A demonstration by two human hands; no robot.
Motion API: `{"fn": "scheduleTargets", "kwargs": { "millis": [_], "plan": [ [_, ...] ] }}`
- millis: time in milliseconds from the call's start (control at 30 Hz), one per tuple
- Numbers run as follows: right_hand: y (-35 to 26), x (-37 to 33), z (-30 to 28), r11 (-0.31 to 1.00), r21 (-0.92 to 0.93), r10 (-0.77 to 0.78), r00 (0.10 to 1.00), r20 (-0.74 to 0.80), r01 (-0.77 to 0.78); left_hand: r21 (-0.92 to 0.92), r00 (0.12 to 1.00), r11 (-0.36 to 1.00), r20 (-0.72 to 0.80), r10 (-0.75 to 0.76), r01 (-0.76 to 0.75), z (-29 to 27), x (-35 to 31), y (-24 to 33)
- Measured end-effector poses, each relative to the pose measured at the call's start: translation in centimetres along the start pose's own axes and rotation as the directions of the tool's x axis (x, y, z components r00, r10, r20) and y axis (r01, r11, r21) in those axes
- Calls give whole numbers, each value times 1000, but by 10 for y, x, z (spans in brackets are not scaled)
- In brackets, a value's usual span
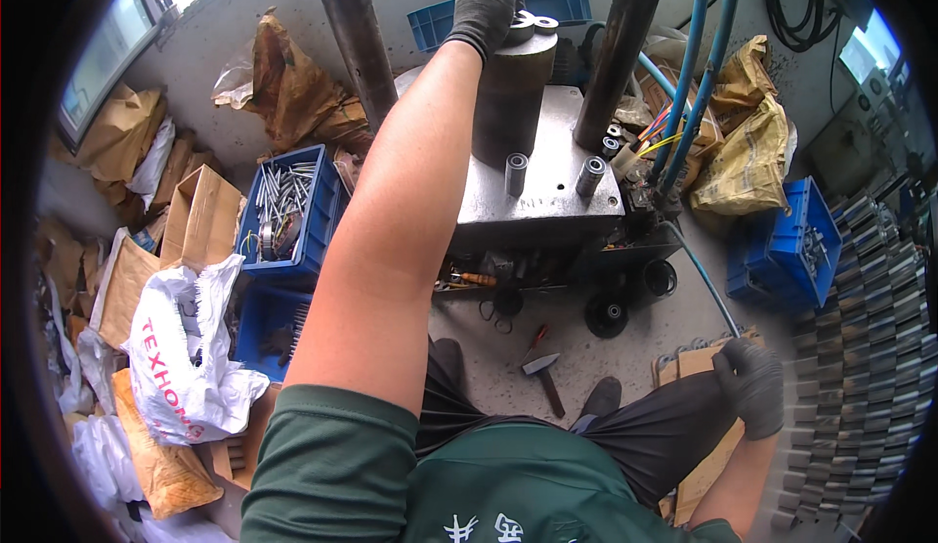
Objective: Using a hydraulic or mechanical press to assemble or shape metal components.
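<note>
My left hand (484, 13), in a dark work glove, reaches far forward to the top of a thick dark metal cylinder (506, 103). Its fingers are curled at a metal part there, mostly hidden by the glove. Metal rings (543, 24) lie on the cylinder's top beside that hand. The cylinder stands on a machine's steel plate (469, 201), with two small cylindrical bushings (516, 174) upright near its front edge. Low at the right, my gloved right hand (752, 387) is closed around the lower end of a long thin metal lever (705, 284).
Two dark upright columns (354, 35) flank the cylinder. Blue hoses (699, 64) hang at the right. A blue bin (293, 201) of metal rods stands left. Stacked metal parts (860, 367) fill the right side. A hammer (545, 377) lies on the floor between my feet.
</note>
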State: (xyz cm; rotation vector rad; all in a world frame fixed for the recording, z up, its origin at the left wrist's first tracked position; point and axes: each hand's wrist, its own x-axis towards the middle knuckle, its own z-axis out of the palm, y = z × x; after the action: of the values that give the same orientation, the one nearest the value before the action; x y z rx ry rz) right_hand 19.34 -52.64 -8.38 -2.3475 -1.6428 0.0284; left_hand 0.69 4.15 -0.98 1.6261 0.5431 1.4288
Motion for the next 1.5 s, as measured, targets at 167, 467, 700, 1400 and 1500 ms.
{"fn": "scheduleTargets", "kwargs": {
  "millis": [167,467,700,1400,1500],
  "plan": [
    [4,-1,1,999,26,-26,999,-39,27,-17,999,999,-9,40,-40,0,-1,-1],
    [7,-4,2,999,27,-22,996,-87,24,410,986,907,-90,140,-91,0,-14,14],
    [5,-3,3,998,66,-7,996,-88,13,422,992,904,-68,106,-68,0,-20,20],
    [1,-5,1,992,125,7,991,-134,10,470,989,878,-65,134,-88,0,-17,16],
    [3,-4,3,993,112,-16,988,-154,33,471,989,877,-64,137,-91,0,-17,17]
  ]
}}
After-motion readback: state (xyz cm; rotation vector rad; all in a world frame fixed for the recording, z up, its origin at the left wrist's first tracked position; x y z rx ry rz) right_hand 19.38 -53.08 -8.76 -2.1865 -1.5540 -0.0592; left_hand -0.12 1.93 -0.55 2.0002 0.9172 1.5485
